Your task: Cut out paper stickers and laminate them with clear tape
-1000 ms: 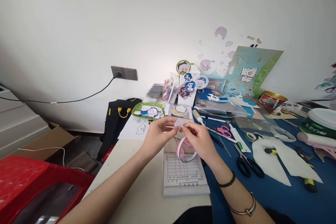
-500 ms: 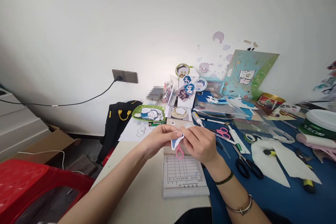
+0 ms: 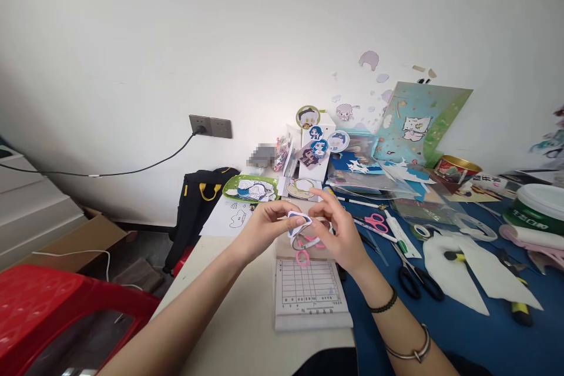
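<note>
Between thumb and fingers, my left hand (image 3: 267,226) pinches a small white-edged paper cutout (image 3: 294,217) with dark blue on it. My right hand (image 3: 346,235) meets it from the other side, its thumb and fingertips at the cutout's right edge and its index finger raised. A curved, pale-edged piece hangs under the fingers; whether it belongs to the cutout I cannot tell. Below lie pink-handled scissors (image 3: 302,257), partly covered by the hands. Nearer me is a receipt pad (image 3: 308,288) with a printed grid.
A green tray (image 3: 229,188) of paper cutouts stands at the back left. On the blue mat to the right lie black-handled scissors (image 3: 409,282), other pink scissors (image 3: 376,222), a glue tube (image 3: 400,235) and white sheet pieces (image 3: 445,270). A red stool (image 3: 66,305) stands left.
The cutout has tilted and turned between my hands, showing less of its blue face. My right hand has rotated and its fingers have opened out, uncovering the curved piece and more pink scissors.
</note>
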Available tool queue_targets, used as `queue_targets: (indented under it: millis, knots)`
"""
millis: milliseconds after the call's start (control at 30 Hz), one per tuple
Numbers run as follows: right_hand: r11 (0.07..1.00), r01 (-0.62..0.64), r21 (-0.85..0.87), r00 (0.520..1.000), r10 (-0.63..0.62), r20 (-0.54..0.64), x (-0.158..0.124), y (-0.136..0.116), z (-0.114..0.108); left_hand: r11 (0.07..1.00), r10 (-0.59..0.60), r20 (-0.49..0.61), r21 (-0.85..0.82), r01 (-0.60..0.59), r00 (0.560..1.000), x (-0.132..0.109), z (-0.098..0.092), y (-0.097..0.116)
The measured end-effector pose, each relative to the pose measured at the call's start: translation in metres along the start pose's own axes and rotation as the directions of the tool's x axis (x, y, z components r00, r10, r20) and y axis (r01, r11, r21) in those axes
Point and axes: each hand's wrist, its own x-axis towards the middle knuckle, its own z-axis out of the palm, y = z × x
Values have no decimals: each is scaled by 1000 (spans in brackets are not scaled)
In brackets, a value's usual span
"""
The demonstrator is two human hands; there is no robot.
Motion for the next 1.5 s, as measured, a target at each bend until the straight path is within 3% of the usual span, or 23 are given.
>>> queue_targets:
  millis: [67, 133, 200, 267, 333, 467, 667, 800, 867, 933, 967, 1000, 1100, 1167, 1333, 1500]
  knots:
    - [994, -53, 99, 998, 49, 46, 4, 1, -6, 1000, 25, -6, -12, -25, 1000, 1, -3, 0]
    - [986, -157, 58, 987, 156, 33, 8, 2, -12, 998, 54, -25, -23, -55, 998, 2, -7, 1]
    - [949, -286, -135, 957, 289, 2, 9, 3, -17, 996, 87, -68, -21, -88, 994, 3, -11, 1]
    - [871, -325, -368, 932, 361, 31, 8, 3, -19, 993, 114, -128, -24, -118, 985, 4, -14, 1]
    - [811, -241, -533, 925, 358, 126, 4, 2, -15, 991, 115, -180, -44, -125, 977, 5, -17, -1]
    - [734, -84, -674, 912, 329, 246, -5, 3, -1, 990, 106, -225, -65, -124, 969, 7, -20, -2]
    - [701, -31, -712, 898, 333, 289, -6, 2, 11, 985, 111, -221, -104, -137, 969, 9, -25, -3]
    - [729, -10, -685, 893, 315, 322, -7, -3, -1, 987, 89, -208, -109, -114, 974, 10, -29, -4]
    - [805, -51, -592, 829, 365, 425, -7, -6, -17, 990, 76, -204, -98, -98, 976, 10, -31, -4]
    - [901, -212, -378, 661, 417, 624, -7, -10, -36, 992, 71, -188, -91, -90, 980, 10, -32, -4]
    - [921, -301, -249, 613, 386, 690, -7, -12, -44, 992, 72, -175, -90, -89, 982, 10, -32, -4]
    - [925, -365, -102, 610, 321, 725, -6, -14, -49, 991, 74, -160, -95, -90, 984, 10, -32, -4]
    - [844, -445, 299, 744, 163, 647, -3, -16, -46, 988, 73, -123, -129, -89, 990, 9, -29, -3]
    - [772, -465, 432, 796, 151, 587, -1, -14, -34, 986, 59, -104, -151, -74, 993, 9, -26, -3]
    - [737, -447, 506, 845, 162, 510, 0, -7, -16, 974, 30, -51, -224, -40, 998, 7, -20, -1]
    - [742, -463, 486, 842, 197, 502, -1, -6, -20, 966, -11, -28, -260, 4, 1000, 7, -18, 1]
